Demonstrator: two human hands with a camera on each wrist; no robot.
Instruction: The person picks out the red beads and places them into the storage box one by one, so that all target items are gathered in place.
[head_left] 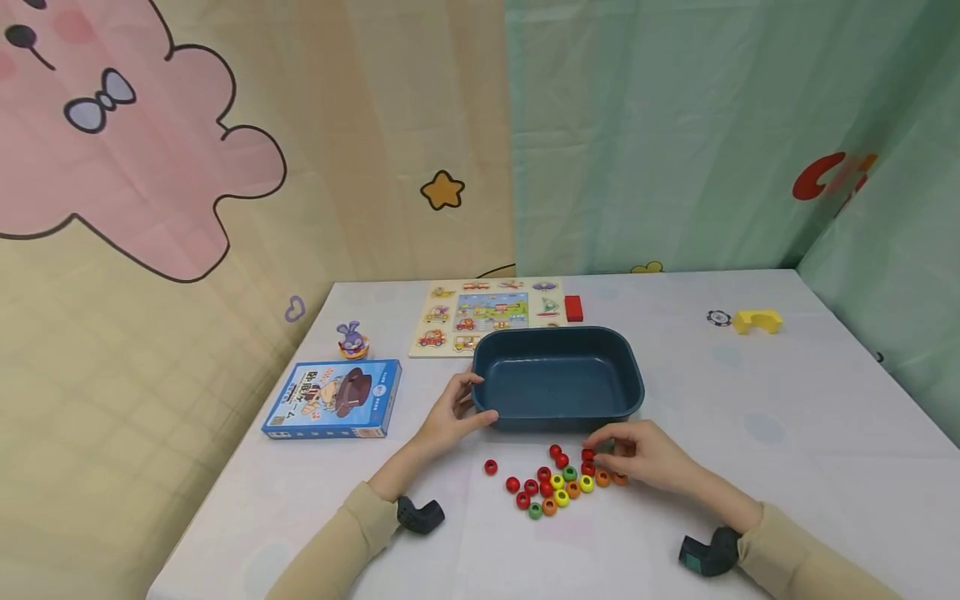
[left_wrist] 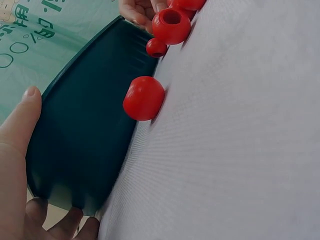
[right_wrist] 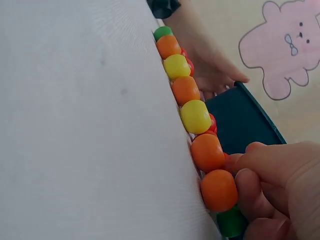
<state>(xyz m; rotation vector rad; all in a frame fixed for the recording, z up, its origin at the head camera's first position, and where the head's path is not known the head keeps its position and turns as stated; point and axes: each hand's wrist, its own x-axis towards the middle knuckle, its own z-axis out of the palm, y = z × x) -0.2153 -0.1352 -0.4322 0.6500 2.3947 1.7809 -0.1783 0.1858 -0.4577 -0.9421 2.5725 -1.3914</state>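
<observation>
Pastel cartoon-print curtains [head_left: 600,167] hang behind a white-clothed surface [head_left: 825,467], where a person's left hand [head_left: 448,417] grips one corner of a smooth, dark-teal basin [head_left: 558,423] between parted thumb and fingers. Just in front lie glossy, round, holed beads [head_left: 562,498] in red, orange, yellow and green; bent fingers of the right hand [head_left: 652,454] nearly close at a red bead [head_left: 588,455], whether holding it I cannot tell. Picking up seems the current step, and the next move calls for a snug pinch on that slick curve.

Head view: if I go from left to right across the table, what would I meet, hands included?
Blue cardboard box, left hand, dark teal plastic basin, right hand, round black-and-white chip, yellow arched block.
</observation>
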